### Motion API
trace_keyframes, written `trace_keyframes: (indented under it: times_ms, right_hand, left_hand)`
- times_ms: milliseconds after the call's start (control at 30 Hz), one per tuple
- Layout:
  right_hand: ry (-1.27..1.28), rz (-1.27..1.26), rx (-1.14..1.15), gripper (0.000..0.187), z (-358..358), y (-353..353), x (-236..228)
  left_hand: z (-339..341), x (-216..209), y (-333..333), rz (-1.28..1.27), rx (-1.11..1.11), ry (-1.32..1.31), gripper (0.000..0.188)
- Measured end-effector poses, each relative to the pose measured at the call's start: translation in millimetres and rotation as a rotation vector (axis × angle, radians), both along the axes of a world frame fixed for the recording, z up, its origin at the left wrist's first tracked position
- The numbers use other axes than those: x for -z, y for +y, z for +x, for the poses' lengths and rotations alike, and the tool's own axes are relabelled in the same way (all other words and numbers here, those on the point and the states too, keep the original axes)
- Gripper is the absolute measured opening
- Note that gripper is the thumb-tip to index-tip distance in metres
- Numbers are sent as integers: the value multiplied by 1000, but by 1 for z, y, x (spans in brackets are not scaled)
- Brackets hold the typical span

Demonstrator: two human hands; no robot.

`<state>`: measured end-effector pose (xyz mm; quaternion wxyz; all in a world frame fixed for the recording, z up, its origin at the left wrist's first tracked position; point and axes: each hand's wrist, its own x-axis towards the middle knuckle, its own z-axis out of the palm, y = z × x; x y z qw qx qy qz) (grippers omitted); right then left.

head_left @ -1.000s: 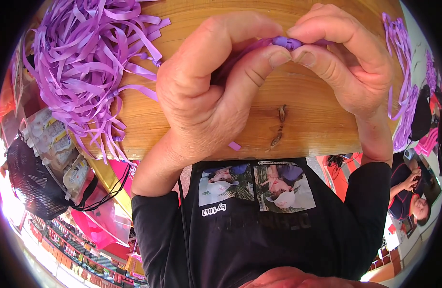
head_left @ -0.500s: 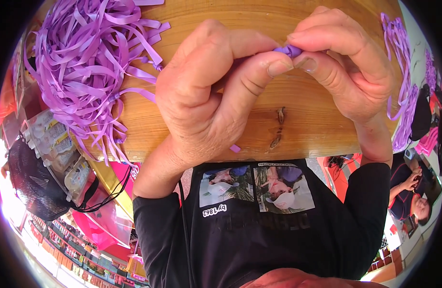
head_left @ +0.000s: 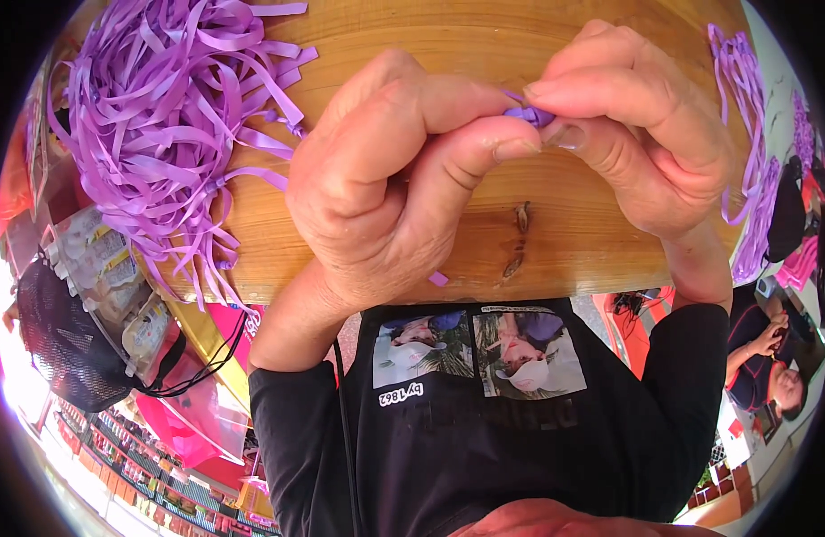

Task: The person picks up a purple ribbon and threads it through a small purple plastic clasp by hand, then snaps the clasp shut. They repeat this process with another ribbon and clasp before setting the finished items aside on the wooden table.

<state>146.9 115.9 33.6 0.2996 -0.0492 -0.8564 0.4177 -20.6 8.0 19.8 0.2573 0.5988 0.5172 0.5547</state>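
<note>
Both of my hands are raised close to the camera above a wooden table (head_left: 484,242). My left hand (head_left: 390,188) and my right hand (head_left: 641,134) meet fingertip to fingertip and pinch a small folded piece of purple ribbon (head_left: 529,115) between thumbs and forefingers. Most of the ribbon is hidden inside the fingers. A short purple scrap (head_left: 439,279) lies on the table's near edge below my left hand.
A big loose heap of purple ribbon strips (head_left: 162,116) covers the table's left side. More purple strips (head_left: 743,116) hang at the right edge. A black mesh bag (head_left: 63,340) with packets sits at lower left. Another person (head_left: 775,367) sits at right.
My hands have shifted slightly up and to the right while working the ribbon piece; the fingertips have closed tighter around it.
</note>
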Motion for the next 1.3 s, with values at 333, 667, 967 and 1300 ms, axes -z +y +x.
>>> trace_keyframes:
  times_ms: [333, 667, 967, 1300]
  right_hand:
    - [4, 104, 39, 22, -2, -1, -1]
    - [-54, 130, 63, 21, -3, -7, -6]
    - [-94, 70, 81, 24, -3, -3, -8]
    - [-414, 229, -31, 22, 2, 10, -45]
  left_hand:
    - [1, 0, 0, -47, 23, -59, 9]
    - [1, 6, 2, 7, 58, -99, 11]
    - [4, 10, 1, -26, 55, -236, 11]
    - [3, 9, 5, 68, 72, -34, 15]
